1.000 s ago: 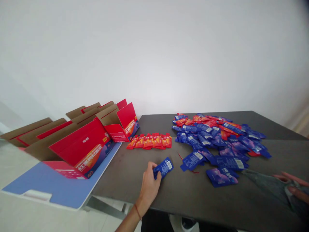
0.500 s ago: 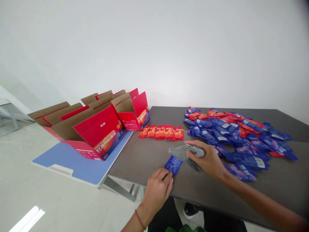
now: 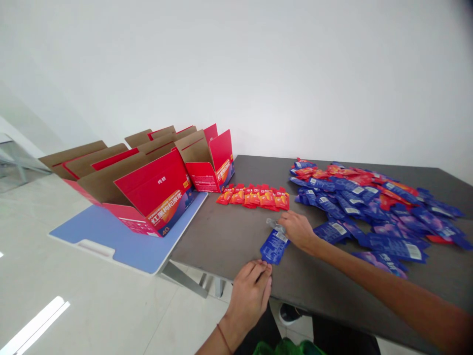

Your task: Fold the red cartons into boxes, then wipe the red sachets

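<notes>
A single blue sachet (image 3: 274, 246) lies on the dark table (image 3: 229, 236) near its front edge. My right hand (image 3: 297, 230) rests just behind and to the right of it, fingers curled over a crumpled grey cloth (image 3: 275, 225), of which only a small corner shows. My left hand (image 3: 252, 290) lies flat at the table's front edge, fingers stretched out and holding nothing, a little short of the blue sachet. A neat row of red sachets (image 3: 254, 195) sits further back.
A big loose heap of blue and red sachets (image 3: 369, 207) covers the table's right half. Several open red cardboard boxes (image 3: 155, 190) stand on a blue board (image 3: 121, 241) at the left, overhanging the table. A white wall is behind.
My left hand let go of the blue sachet and drew back to the table edge. My right hand bunched up the grey cloth and moved slightly back, next to the sachet.
</notes>
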The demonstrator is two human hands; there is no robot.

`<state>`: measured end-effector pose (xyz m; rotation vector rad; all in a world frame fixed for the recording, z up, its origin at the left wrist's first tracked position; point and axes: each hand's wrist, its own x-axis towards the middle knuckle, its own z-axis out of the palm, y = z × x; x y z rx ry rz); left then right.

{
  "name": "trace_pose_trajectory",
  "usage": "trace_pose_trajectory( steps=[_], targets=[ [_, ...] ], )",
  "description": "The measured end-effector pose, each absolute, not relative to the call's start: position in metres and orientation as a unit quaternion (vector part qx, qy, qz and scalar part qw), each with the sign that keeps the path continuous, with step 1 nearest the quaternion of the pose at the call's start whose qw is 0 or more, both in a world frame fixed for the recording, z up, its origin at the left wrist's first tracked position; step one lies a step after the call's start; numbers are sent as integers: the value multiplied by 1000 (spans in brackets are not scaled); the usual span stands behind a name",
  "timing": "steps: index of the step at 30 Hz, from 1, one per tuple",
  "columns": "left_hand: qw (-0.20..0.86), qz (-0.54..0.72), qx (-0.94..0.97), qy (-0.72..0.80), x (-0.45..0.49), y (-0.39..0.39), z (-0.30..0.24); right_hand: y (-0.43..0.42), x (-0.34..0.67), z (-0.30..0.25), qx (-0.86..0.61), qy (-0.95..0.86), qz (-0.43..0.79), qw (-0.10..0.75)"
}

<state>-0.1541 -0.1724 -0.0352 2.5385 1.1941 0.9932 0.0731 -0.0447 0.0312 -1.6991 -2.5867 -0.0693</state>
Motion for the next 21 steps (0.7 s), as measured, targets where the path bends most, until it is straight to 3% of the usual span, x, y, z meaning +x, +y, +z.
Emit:
trace_pose_trajectory(
  steps=[6, 9, 15, 18, 21],
  targets=[
    [89, 326, 849, 407, -154, -174, -38, -84, 57, 32, -506, -833, 62, 212],
    [94, 321, 848, 412, -155, -174, -36, -104, 37, 24, -448, -877, 92, 145],
    [85, 336, 849, 398, -154, -173, -32, -60, 64, 23, -533, -845, -40, 15],
    [87, 342, 847, 398, -154, -174, -32, -40, 87, 23, -583, -811, -18, 44],
    [102, 346, 841, 404, -153, -172, -27, -39, 101, 23, -612, -772, 21, 170]
  ],
)
